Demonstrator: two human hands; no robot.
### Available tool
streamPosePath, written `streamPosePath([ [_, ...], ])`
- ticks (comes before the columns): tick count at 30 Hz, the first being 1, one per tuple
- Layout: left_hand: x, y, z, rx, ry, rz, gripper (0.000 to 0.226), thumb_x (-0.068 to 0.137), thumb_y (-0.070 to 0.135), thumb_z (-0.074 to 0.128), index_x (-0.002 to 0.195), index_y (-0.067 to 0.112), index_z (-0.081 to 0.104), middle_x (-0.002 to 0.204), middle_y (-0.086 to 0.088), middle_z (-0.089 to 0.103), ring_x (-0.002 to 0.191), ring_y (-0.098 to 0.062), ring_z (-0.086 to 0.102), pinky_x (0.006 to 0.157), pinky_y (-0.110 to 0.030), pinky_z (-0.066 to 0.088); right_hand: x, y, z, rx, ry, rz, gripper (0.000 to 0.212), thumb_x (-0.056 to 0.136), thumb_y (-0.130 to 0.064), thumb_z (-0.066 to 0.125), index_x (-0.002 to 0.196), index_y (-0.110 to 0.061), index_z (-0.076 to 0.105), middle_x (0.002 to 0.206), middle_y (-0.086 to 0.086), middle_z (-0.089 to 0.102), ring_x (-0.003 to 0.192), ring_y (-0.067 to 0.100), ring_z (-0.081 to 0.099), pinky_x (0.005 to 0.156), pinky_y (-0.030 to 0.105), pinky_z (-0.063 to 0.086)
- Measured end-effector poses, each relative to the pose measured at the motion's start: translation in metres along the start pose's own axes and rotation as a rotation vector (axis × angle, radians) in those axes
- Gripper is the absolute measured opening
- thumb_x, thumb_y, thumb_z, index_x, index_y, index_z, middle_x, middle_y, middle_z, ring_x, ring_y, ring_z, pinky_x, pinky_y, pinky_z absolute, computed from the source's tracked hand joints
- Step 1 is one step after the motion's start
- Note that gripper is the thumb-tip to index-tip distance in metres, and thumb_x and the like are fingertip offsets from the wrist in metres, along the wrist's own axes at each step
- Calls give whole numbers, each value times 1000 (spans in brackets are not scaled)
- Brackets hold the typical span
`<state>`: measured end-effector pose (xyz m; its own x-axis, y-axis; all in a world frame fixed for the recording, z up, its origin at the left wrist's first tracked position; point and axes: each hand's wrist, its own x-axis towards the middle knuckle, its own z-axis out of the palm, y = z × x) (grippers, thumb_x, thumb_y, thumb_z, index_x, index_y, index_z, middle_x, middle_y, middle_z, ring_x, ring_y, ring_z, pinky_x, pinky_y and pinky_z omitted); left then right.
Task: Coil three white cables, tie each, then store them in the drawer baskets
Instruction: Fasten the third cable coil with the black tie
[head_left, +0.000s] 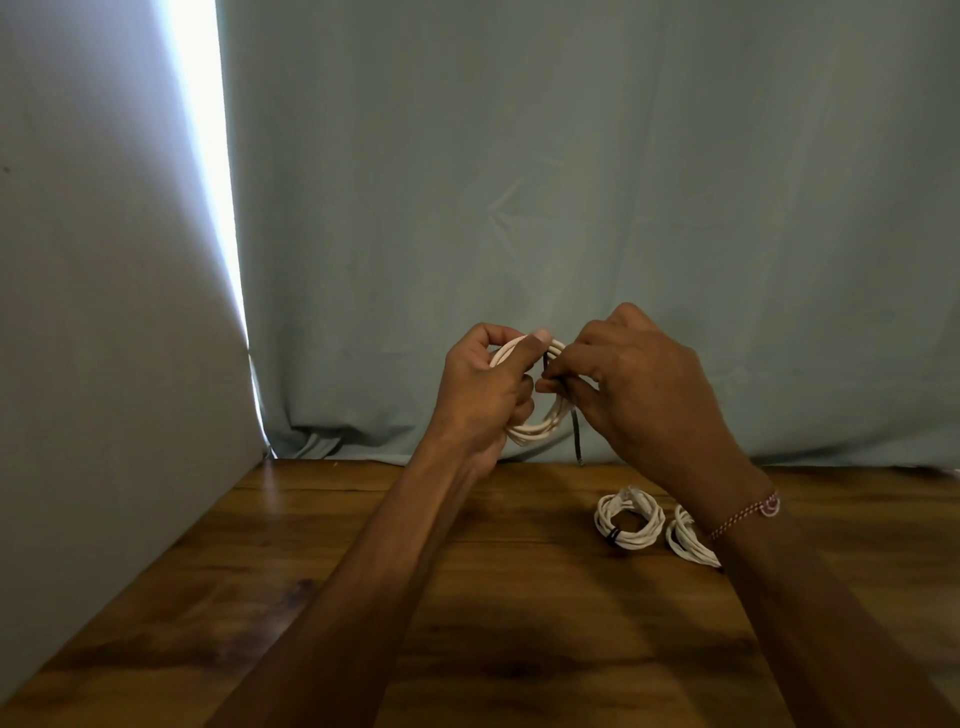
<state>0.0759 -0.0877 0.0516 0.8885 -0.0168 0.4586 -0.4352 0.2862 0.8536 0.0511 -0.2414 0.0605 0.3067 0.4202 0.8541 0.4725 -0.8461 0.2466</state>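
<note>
I hold a coiled white cable (540, 423) up above the far part of the wooden table (363, 571). My left hand (485, 395) grips the coil's left side, thumb on top. My right hand (639, 384) pinches a dark tie strap (575, 431) at the coil's right side; the strap's loose end hangs down. Two more white coils lie on the table to the right: one (629, 519) bound with a dark tie, the other (688, 540) partly hidden behind my right wrist.
A pale blue-grey curtain (571, 182) hangs behind the table. A grey wall (104, 312) borders the table's left side, with a bright strip of light between wall and curtain. No drawer or basket is in view.
</note>
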Motion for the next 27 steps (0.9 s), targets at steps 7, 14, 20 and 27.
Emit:
streamPosePath([
  [7,2,3,-3,9,25,23,13,97,14,65,97,5,56,62,-3,45,46,-10,31,39,-21,28,1,-9,-9,-46,-29,1,13,80,-25,84,92,-19,82,77,1,68,75,23,57,51,25,31],
  [14,6,6,-7,-55,22,2,11,98,9,64,93,5,54,55,4,45,43,-7,28,38,-19,25,1,-3,-28,54,-99,82,28,90,-30,72,117,-25,74,98,-2,64,88,15,55,63,33,47],
  [20,-3,5,3,-15,-69,-16,12,98,11,64,92,7,54,58,1,39,43,-8,26,38,-21,22,3,5,-32,352,-17,337,47,78,-32,84,121,-17,72,105,-2,75,89,7,69,80,21,57],
  [27,-5,1,7,18,-144,-20,13,96,12,67,90,8,57,59,0,41,45,-9,27,40,-21,23,3,7,-27,522,-156,482,32,79,-21,85,109,-21,75,91,-10,75,74,1,72,70,18,60],
])
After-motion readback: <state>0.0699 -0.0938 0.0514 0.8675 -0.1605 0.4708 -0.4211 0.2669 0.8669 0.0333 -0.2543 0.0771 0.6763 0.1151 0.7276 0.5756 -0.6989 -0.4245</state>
